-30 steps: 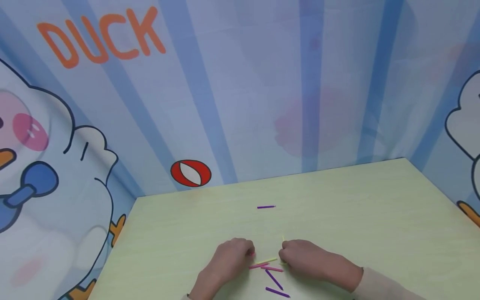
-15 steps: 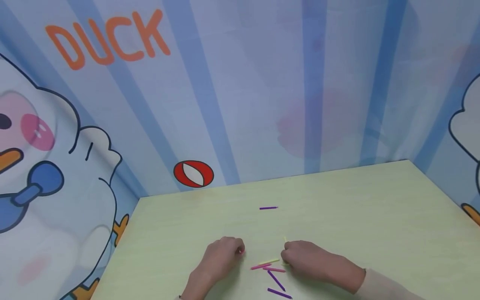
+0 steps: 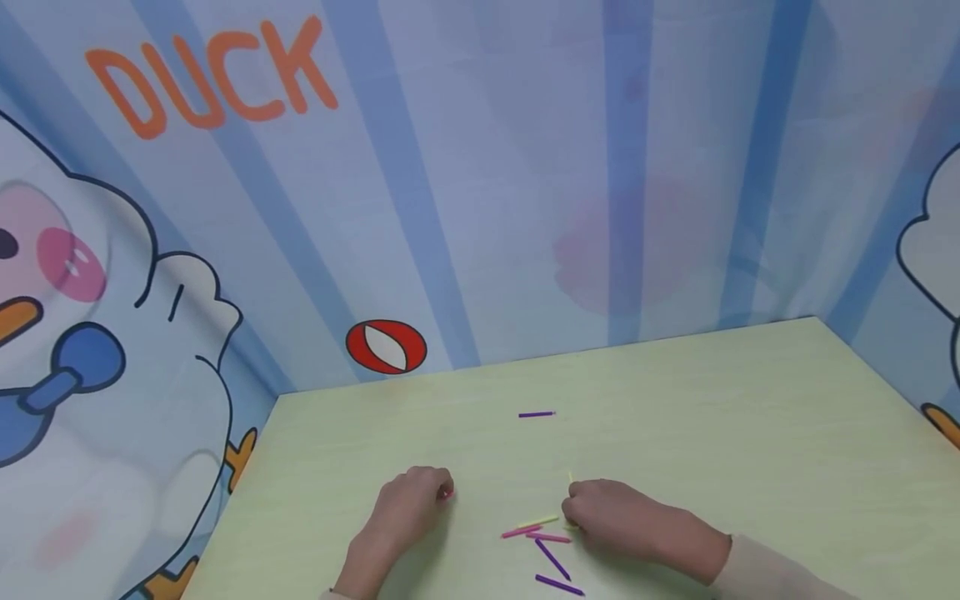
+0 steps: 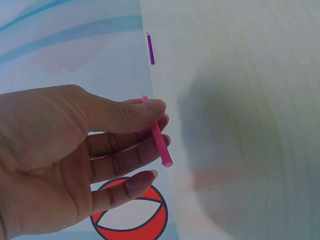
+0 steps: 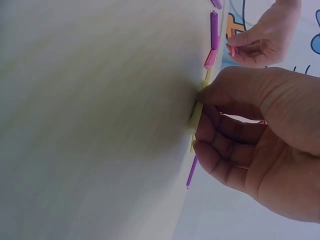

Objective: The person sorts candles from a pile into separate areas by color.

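My left hand (image 3: 408,504) pinches a thin pink candle (image 4: 160,142) between thumb and fingertips, to the left of the loose candles; in the left wrist view the candle is tilted. On the table to the right, my right hand (image 3: 611,512) has its thumb and fingers around a yellow candle (image 5: 196,116), whose thin tip pokes out past the fingers. Between the hands lie another yellow candle (image 3: 546,521), two pink candles (image 3: 520,532) and two purple candles (image 3: 553,560) in a loose cluster. The cluster's top end is close to the right hand's fingertips.
Farther back on the pale table (image 3: 712,400) lies a single purple candle (image 3: 537,414). A blue striped cloth backdrop (image 3: 510,208) with cartoon ducks rises behind and beside the table's edges.
My left hand has moved left, away from the cluster, carrying the pink candle. The right hand stays in place at the yellow candle, and the loose candles lie as before.
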### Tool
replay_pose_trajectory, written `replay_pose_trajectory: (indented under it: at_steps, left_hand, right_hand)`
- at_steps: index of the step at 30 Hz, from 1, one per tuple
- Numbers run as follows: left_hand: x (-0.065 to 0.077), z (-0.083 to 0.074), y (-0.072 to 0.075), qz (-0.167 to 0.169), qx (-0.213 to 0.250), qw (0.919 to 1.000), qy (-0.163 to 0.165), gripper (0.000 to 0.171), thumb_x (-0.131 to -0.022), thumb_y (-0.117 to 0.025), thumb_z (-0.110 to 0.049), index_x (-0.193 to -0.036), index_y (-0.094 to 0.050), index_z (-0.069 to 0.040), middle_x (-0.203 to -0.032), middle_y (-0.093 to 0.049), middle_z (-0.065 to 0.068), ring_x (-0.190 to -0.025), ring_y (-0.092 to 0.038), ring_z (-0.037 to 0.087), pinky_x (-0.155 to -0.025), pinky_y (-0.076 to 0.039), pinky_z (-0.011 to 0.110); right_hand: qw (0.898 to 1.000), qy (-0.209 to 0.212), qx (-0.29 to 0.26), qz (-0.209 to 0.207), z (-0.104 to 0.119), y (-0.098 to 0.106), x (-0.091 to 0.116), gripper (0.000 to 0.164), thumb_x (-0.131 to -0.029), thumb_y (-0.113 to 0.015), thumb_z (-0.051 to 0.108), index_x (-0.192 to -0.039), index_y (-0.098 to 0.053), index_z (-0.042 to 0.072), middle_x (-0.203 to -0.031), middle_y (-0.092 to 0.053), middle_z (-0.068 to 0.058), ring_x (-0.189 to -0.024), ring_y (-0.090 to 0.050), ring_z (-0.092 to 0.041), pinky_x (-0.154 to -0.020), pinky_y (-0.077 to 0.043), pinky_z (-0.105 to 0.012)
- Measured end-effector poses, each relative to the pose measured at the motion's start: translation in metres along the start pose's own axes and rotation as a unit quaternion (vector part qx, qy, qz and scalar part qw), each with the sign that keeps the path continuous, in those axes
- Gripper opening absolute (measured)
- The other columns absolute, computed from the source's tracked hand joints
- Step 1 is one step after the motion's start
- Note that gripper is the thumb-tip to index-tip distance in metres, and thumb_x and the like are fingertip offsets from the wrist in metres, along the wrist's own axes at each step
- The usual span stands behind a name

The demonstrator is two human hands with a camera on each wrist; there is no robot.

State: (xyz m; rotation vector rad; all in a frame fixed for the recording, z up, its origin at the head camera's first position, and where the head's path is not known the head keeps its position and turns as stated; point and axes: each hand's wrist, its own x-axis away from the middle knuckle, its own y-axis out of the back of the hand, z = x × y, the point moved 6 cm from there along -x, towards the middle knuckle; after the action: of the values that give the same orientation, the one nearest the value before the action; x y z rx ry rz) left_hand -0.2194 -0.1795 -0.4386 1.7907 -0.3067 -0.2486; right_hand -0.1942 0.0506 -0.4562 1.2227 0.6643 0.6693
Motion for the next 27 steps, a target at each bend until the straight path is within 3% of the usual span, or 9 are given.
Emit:
replay_pose_trajectory:
  at_steps: [10,27]
  left_hand:
    - [0.002,0.018,-0.006,0.004,-0.010,0.9995,0.029,0.013,-0.086,-0.071,-0.001,-0.081,-0.067,-0.013,-0.080,-0.059,-0.003,-0.070,-0.049,0.013,-0.058,-0.045,0.036]
    - [0.003,0.024,-0.007,0.011,-0.012,0.9993,0.033,0.024,-0.088,-0.069,-0.001,-0.073,-0.057,-0.014,-0.072,-0.050,-0.004,-0.063,-0.044,0.013,-0.053,-0.037,0.031]
  right_hand:
    - [1.000,0.003,-0.007,0.011,0.002,0.002,0.000,0.025,-0.080,-0.069,-0.002,-0.068,-0.055,0.015,-0.067,-0.038,0.009,-0.060,-0.032,-0.005,-0.057,-0.037,-0.021]
    - [1.000,0.002,0.002,0.014,-0.001,0.001,0.000,0.025,-0.079,-0.071,-0.001,-0.069,-0.056,0.016,-0.068,-0.040,0.009,-0.060,-0.033,-0.006,-0.058,-0.037,-0.021]
